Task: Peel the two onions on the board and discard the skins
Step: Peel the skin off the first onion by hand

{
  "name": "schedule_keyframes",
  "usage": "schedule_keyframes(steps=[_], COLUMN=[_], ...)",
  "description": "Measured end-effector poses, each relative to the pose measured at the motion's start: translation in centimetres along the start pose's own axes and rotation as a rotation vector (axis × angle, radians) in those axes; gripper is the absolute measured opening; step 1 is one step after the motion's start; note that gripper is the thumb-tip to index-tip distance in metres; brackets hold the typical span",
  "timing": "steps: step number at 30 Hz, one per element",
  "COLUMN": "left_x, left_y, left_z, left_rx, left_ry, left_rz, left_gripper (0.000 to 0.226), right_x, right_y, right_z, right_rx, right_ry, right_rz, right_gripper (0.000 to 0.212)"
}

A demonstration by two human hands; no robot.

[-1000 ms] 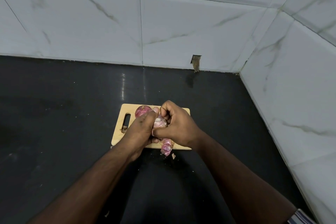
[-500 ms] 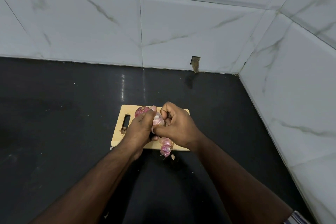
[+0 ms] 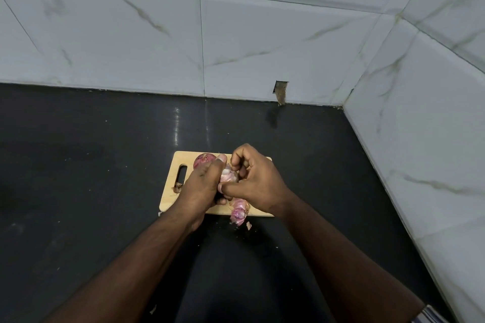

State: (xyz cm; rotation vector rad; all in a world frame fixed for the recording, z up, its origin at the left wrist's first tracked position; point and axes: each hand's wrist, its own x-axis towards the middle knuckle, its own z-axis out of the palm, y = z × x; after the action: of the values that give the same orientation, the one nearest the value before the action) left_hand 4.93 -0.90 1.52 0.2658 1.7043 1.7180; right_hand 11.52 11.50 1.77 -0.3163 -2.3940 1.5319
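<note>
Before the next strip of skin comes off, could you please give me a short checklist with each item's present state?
1. Left hand grips the held onion: ok.
2. Right hand pinches its skin: ok.
3. Held onion fully peeled: not ok, skin remains.
4. Second onion peeled: not ok, lies on the board with skin on.
5. Skins discarded: not ok, heaped at the board's near edge.
6. Bin within reach: cannot tell.

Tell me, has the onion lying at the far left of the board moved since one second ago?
No. The unpeeled onion keeps its place beside the handle slot of the cutting board.
</note>
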Motion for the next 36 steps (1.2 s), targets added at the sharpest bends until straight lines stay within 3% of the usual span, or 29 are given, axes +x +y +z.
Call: schedule_keyframes(steps=[7,14,26,36], left_x=[0.5,0.6,1.3,2.1], left_y=[-0.6,-0.6,-1.4,-2.4], left_z=[-0.1,0.0,0.0,0.2], left_rx=[0.057,0.052,0.000,0.040], left_ry=[0.026,0.062,0.086,0.124], left_rz=[0.002,0.009,-0.054,-0.030], left_gripper=[0.045,0.041,0.045,0.043], right_x=[0.1,0.3,-0.5,-0.2], right_y=[0.1,0.1,1.2,1.4], right_z=[-0.1,0.1,1.1,0.6], right_rx=[0.040,0.019,-0.016,-0.027], right_ry=[-0.078,-0.049,0.081,0.021], right_rz=[0.030,-0.021,-0.019,0.001], right_gripper=[0.038,0.046,0.039,0.038])
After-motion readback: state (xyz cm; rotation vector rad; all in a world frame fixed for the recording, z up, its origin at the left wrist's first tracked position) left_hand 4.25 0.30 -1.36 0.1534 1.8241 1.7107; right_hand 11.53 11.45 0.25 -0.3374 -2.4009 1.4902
